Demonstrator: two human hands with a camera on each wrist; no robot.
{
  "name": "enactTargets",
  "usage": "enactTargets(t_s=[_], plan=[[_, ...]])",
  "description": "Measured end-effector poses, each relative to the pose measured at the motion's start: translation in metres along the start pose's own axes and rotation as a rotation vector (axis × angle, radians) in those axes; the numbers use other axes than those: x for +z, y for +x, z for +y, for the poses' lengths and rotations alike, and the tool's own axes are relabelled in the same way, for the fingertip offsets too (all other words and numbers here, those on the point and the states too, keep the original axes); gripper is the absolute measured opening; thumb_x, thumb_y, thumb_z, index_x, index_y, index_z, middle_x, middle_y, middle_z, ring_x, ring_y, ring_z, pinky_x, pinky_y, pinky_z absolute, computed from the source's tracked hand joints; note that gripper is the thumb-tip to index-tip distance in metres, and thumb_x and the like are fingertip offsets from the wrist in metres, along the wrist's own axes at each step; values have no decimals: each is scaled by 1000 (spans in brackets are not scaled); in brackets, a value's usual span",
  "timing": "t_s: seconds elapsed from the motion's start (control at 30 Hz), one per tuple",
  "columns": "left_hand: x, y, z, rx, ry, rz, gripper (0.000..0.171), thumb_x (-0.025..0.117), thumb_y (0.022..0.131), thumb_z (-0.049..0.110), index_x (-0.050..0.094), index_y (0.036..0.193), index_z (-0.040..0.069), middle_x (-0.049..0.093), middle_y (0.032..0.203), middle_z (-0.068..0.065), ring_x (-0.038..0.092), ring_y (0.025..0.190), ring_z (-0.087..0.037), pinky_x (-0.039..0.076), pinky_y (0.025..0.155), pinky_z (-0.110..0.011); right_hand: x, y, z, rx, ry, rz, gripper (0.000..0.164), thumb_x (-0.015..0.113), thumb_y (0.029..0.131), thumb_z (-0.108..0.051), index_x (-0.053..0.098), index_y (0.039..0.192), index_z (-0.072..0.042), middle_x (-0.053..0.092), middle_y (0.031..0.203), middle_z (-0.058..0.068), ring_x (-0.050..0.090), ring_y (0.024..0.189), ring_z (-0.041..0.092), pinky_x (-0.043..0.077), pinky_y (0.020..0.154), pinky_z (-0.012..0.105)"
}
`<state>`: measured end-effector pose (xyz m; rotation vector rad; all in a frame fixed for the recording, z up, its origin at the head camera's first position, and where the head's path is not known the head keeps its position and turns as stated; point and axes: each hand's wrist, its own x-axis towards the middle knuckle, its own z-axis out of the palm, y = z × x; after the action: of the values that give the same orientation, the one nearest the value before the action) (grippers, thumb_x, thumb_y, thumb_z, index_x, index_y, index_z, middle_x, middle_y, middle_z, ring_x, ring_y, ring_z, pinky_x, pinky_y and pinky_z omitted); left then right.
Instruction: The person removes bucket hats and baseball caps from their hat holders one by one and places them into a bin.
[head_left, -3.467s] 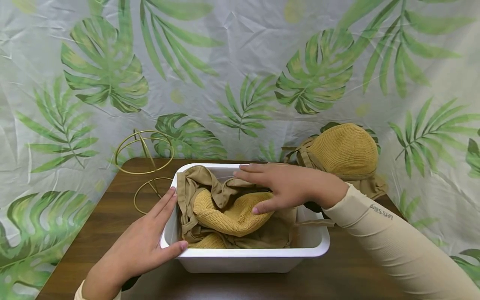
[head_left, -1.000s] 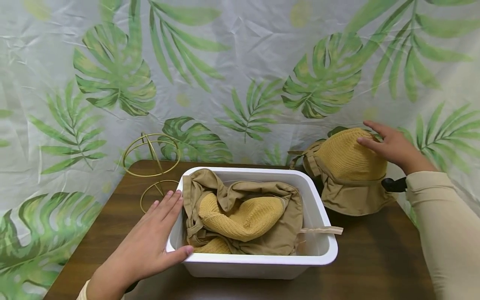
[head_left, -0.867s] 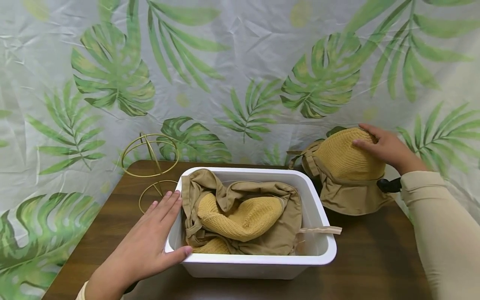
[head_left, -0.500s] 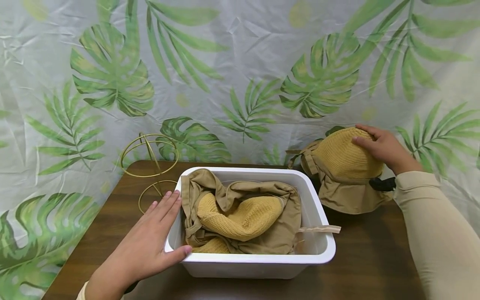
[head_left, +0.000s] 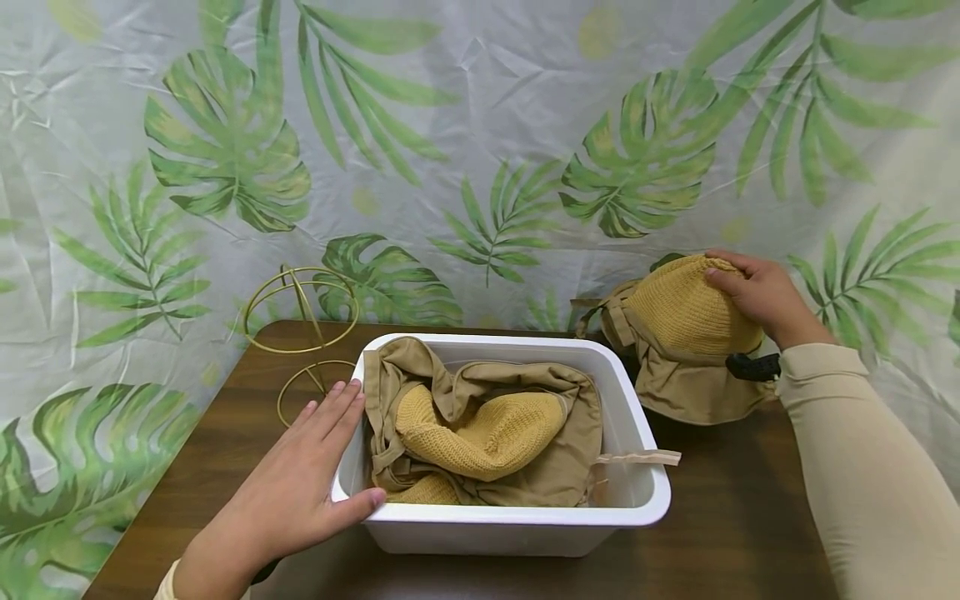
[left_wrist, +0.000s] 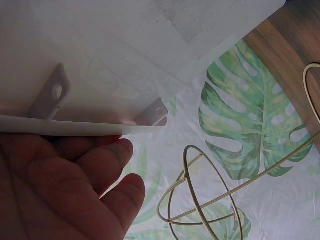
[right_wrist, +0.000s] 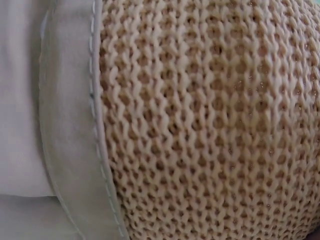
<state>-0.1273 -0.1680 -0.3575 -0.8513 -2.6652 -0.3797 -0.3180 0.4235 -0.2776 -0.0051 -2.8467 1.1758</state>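
Note:
At the back right, a sun hat (head_left: 693, 312) with a mustard knitted crown and khaki cloth brim sits upright. My right hand (head_left: 772, 296) pinches the top of its crown between thumb and fingers; the right wrist view is filled by the knit (right_wrist: 210, 120) and the stitched brim band (right_wrist: 75, 120). My left hand (head_left: 288, 483) rests on the left rim of a white plastic tub (head_left: 517, 517), its fingers fairly straight. Inside the tub lies another hat (head_left: 487, 433) of the same knit and cloth, crumpled, with more knit (head_left: 427, 490) showing beneath.
A gold wire stand (head_left: 300, 304) of rings stands left of the tub on the dark wooden table (head_left: 225, 433). A pale strap (head_left: 641, 457) hangs over the tub's right rim. A leaf-print curtain (head_left: 487, 125) closes off the back.
My right hand has gone from over the tub to the hat at the back right and closed on its crown top. That hat has shifted slightly left. The left hand stays on the rim.

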Motion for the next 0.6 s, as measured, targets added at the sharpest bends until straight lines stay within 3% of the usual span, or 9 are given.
enactTargets(t_s=[0.4,0.6], plan=[[2,1,-2,7,-1,0,96,62,87,63,38,147,-9,29,158,-20,26,146,-36,15,119,-42,2,-3,2,-29,23,65,68,54,96,-56,45,151,-17,30,157,19,23,144,43,28,109,61],[2,-1,-2,6,-7,-2,96,62,87,62,38,148,-9,28,159,-20,25,146,-37,8,120,-36,-3,-5,4,-83,-21,100,65,55,95,-55,48,148,-18,39,154,5,28,142,42,28,109,60]])
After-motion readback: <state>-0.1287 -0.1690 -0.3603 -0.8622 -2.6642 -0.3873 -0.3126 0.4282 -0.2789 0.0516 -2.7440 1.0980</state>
